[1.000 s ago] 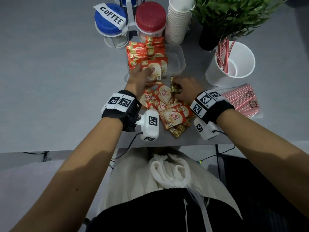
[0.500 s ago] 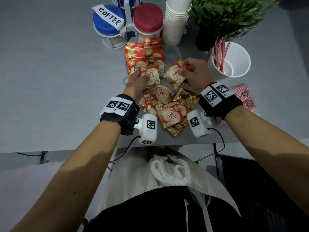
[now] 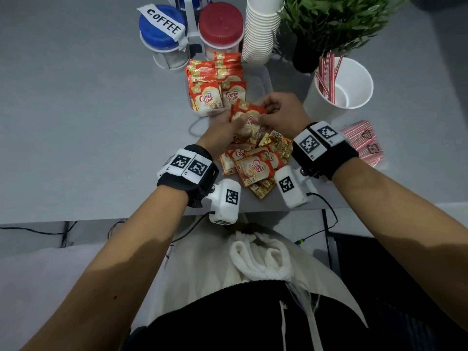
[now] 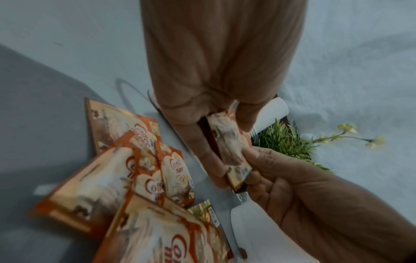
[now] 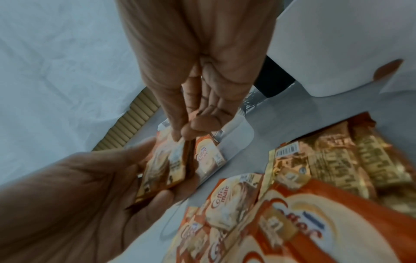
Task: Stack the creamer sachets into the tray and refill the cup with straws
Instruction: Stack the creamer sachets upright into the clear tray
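Note:
Both hands meet over the table just in front of the clear tray [image 3: 264, 79]. Between them is a red-and-cream creamer sachet [image 3: 247, 116], tilted up. My left hand [image 3: 233, 125] grips it from below, thumb and fingers curled round it [image 4: 229, 149]. My right hand [image 3: 260, 117] pinches its upper edge [image 5: 173, 160]. Several sachets [image 3: 215, 95] stand in rows in the tray's left part. A loose pile of sachets [image 3: 255, 168] lies under my wrists. The white cup [image 3: 354, 102] at the right holds a few red-striped straws [image 3: 326, 74]. A wrapped bundle of straws [image 3: 362, 140] lies beside it.
Behind the tray stand a blue-lidded jar labelled COFFEE [image 3: 162, 31], a red-lidded jar [image 3: 220, 29], a stack of paper cups [image 3: 260, 31] and a potted plant [image 3: 336, 24]. Gold sachets [image 3: 278, 145] are mixed into the pile. The table's front edge [image 3: 101, 219] runs just under my wrists.
My right hand picked a sachet from the pile, lifted it and brought it left to my left hand. My left hand drew back from the tray and now grips that sachet too.

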`<state>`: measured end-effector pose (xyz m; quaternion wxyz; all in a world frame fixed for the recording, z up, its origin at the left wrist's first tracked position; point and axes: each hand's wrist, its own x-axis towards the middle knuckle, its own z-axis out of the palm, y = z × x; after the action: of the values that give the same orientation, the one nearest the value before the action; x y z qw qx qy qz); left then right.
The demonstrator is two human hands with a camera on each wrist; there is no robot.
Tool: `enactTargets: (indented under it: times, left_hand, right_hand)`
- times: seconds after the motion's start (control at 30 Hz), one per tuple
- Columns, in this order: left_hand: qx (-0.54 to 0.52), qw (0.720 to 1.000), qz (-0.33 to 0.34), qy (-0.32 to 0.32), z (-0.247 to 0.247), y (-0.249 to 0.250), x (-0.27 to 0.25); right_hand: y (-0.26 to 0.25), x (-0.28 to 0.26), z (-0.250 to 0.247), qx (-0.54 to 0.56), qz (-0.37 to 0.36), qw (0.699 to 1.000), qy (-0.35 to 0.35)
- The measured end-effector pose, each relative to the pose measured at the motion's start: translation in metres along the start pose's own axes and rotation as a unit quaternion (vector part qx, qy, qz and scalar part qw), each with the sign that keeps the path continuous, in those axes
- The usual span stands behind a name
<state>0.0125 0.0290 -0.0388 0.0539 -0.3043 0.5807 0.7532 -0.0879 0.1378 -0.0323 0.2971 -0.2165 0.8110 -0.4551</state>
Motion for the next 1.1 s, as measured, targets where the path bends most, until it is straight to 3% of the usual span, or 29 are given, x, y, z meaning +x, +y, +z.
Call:
enactTargets:
  times: [0.17, 0.27, 0.33, 0.43, 0.5, 0.6, 0.67, 0.77, 0.9, 1.1]
  left_hand:
    - [-0.018, 0.999, 0.009, 0.035, 0.0, -0.013, -0.003]
    - [-0.046, 0.995, 0.0, 0.087, -0.004, -0.022, -0.003]
    - [-0.067, 0.99, -0.002, 0.124, -0.006, -0.028, -0.004]
    - [-0.08, 0.987, 0.009, 0.137, -0.01, -0.034, -0.006]
    - [-0.08, 0.988, 0.013, 0.134, -0.012, -0.036, -0.008]
    - [-0.083, 0.987, 0.019, 0.135, -0.012, -0.037, -0.01]
    - [-0.084, 0.987, 0.028, 0.136, -0.013, -0.038, -0.012]
    - [-0.081, 0.986, 0.034, 0.138, -0.017, -0.037, -0.014]
    - [-0.069, 0.988, 0.032, 0.136, -0.02, -0.035, -0.014]
    - [-0.036, 0.993, 0.024, 0.107, -0.012, -0.028, -0.012]
  right_hand:
    - [0.006, -0.006, 0.006, 0.025, 0.01, 0.999, 0.019]
    - [0.012, -0.016, 0.009, -0.073, -0.008, 0.997, -0.02]
    - [0.017, -0.023, 0.011, -0.193, -0.024, 0.977, -0.085]
    - [0.026, -0.031, 0.016, -0.355, -0.033, 0.918, -0.172]
    - [0.027, -0.036, 0.019, -0.4, -0.032, 0.897, -0.186]
    - [0.028, -0.038, 0.021, -0.417, -0.04, 0.889, -0.186]
    - [0.028, -0.037, 0.022, -0.406, -0.041, 0.895, -0.179]
    - [0.026, -0.035, 0.017, -0.336, -0.041, 0.93, -0.145]
    - [0.01, -0.032, 0.004, -0.156, 0.002, 0.978, -0.139]
    - [-0.008, -0.03, 0.002, 0.0, 0.037, 0.984, -0.175]
